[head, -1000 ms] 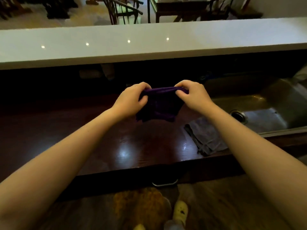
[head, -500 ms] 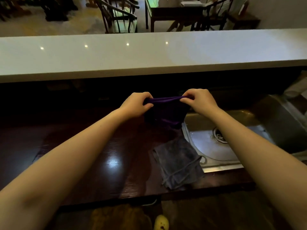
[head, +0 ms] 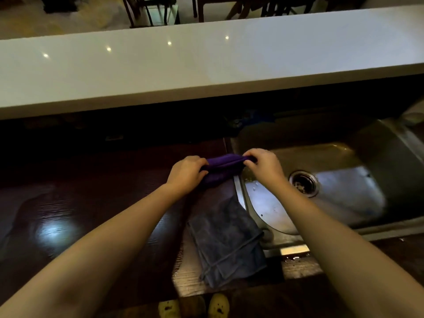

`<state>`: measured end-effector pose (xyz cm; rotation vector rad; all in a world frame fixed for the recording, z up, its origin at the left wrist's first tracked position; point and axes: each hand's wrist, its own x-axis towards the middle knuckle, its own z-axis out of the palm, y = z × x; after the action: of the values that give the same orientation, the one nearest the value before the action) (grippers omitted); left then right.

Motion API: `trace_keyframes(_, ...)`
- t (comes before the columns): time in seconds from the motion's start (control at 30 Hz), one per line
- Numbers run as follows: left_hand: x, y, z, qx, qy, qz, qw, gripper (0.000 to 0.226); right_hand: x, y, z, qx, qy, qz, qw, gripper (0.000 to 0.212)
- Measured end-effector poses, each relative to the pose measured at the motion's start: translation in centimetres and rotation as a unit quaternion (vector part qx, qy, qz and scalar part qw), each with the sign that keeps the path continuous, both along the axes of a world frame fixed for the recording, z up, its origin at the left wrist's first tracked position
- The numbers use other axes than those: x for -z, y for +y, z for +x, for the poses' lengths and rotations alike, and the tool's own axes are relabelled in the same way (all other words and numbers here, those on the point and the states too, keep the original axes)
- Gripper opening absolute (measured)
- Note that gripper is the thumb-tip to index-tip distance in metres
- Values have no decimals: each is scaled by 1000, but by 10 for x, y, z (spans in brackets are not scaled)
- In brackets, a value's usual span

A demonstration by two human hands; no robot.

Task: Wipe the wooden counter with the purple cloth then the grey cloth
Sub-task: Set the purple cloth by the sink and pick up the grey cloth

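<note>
The purple cloth (head: 223,167) is bunched into a short roll, held above the line where the dark wooden counter (head: 91,203) meets the sink. My left hand (head: 185,174) grips its left end and my right hand (head: 263,167) grips its right end. The grey cloth (head: 226,239) lies flat on the counter nearer to me, its right corner over the sink's rim. The counter shines with a bright reflection at the left.
A steel sink (head: 344,198) with a round drain (head: 304,182) fills the right side. A white raised bar top (head: 206,63) runs across the back, with chairs beyond it. The counter's front edge is close to my feet.
The view has shifted left and lower over the counter, so the sink fills more of the right. Both hands have come closer together and the purple cloth is bunched tighter.
</note>
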<state>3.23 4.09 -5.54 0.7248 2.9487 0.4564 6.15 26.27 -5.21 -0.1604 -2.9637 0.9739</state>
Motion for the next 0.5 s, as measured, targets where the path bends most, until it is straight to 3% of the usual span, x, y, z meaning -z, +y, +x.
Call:
trace_keyframes(0.17,21,1,13,21,23,-15,999,31,23,5,15,-66,-43,47,996,24)
trace_keyframes(0.33,22,-4,57,-15,63,19,998,59,15,4,32,-123,-31,113,985,41)
trace_keyframes(0.43,29,-15,94,-43,14,47,998,58,11,-8,52,-160,-4,129,979,46)
trace_keyframes(0.5,34,-19,109,-45,-43,21,998,55,14,-17,62,-215,-42,157,963,52)
